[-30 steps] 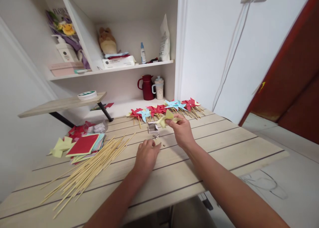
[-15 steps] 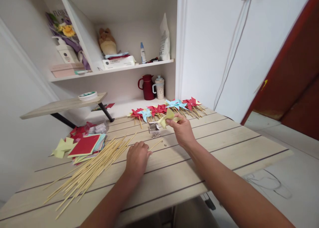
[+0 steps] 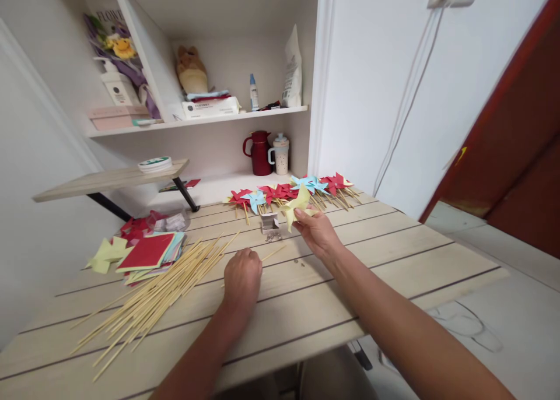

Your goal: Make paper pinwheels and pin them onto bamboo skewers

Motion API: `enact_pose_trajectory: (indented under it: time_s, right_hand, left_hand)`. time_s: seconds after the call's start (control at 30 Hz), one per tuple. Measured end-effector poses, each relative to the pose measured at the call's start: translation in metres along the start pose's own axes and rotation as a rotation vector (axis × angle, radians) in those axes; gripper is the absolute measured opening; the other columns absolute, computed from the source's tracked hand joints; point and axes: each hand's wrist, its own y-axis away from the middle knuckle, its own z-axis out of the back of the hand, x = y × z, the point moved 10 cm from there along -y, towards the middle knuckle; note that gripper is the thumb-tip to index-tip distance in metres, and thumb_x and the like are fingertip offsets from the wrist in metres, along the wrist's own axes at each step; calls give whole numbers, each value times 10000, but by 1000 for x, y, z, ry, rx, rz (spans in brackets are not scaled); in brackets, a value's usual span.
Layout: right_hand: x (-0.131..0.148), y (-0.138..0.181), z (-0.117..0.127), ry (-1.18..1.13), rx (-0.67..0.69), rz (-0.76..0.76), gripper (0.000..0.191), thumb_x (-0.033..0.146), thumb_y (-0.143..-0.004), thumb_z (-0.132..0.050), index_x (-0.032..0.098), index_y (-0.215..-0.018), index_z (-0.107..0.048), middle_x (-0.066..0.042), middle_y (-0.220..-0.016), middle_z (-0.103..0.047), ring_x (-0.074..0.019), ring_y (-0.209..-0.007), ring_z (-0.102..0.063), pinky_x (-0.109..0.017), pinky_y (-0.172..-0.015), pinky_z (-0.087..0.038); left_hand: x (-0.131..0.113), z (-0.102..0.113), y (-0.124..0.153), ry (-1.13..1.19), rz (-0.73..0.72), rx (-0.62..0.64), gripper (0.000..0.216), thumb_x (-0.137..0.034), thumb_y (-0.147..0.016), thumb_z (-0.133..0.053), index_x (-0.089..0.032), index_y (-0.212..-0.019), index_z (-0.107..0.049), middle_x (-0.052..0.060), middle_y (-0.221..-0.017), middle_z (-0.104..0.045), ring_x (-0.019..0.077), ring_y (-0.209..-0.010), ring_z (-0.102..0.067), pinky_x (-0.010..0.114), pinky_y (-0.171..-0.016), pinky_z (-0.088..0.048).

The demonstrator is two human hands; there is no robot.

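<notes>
My right hand point(image 3: 317, 228) pinches a yellow paper pinwheel point(image 3: 296, 207) above the table, near a small open box point(image 3: 269, 223). Small metal pins point(image 3: 273, 237) lie in front of that box, and a couple more are loose closer to my hand. Low on the tabletop, my left hand point(image 3: 243, 274) is closed around a thin wooden stick point(image 3: 274, 252), whose end pokes out to the right. Left of it spreads a heap of wooden sticks point(image 3: 175, 283). Finished pinwheels point(image 3: 280, 193) in red, blue and yellow lie in a row at the back.
Stacked coloured paper squares point(image 3: 146, 252) and folded yellow paper point(image 3: 107, 254) are at the left, beside a small raised shelf point(image 3: 109, 181). A red jug point(image 3: 261, 154) and a cup point(image 3: 280, 154) stand behind the pinwheels. The table's right edge borders the floor.
The yellow pinwheel has turned in my right hand and shows more of its face. My left fingers have curled in more tightly over the stick. The view has shifted slightly.
</notes>
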Motion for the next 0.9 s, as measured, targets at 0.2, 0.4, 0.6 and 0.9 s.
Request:
enact_pose_trajectory:
  time_s: [0.2, 0.4, 0.6, 0.9]
  right_hand:
    - [-7, -3, 7, -45, -33, -56, 349, 211, -558, -908, 211, -813, -670, 20, -831, -749, -126, -728, -665, -237, -658, -539]
    - [-29, 2, 4, -90, -14, -171, 326, 170, -601, -881, 203, -819, -641, 9, -775, -745, -141, -651, -675, -260, -594, -551]
    - [-44, 6, -7, -166, 23, -245, 253, 165, -671, -838, 209, -802, -626, -24, -803, -753, -191, -679, -693, -358, -624, -607]
    - [-42, 4, -9, -208, 43, -216, 223, 146, -685, -831, 204, -805, -652, -18, -802, -747, -174, -685, -693, -322, -646, -610]
  left_hand:
    - [28, 3, 4, 257, 162, -79, 176, -204, -872, -537, -190, -752, -665, 38, -848, -703, 197, -847, -631, 294, -702, -403]
    - [35, 14, 5, 493, 195, -185, 136, -213, -853, -569, -213, -741, -645, 13, -825, -699, 181, -775, -634, 289, -700, -430]
    - [16, 5, 2, 435, 96, -127, 151, -174, -884, -545, -200, -774, -645, 24, -835, -683, 183, -793, -633, 294, -716, -443]
    - [-14, 2, -8, 292, -68, -101, 331, -274, -977, -442, -140, -1246, -583, 127, -1162, -674, 256, -1097, -598, 380, -925, -435]
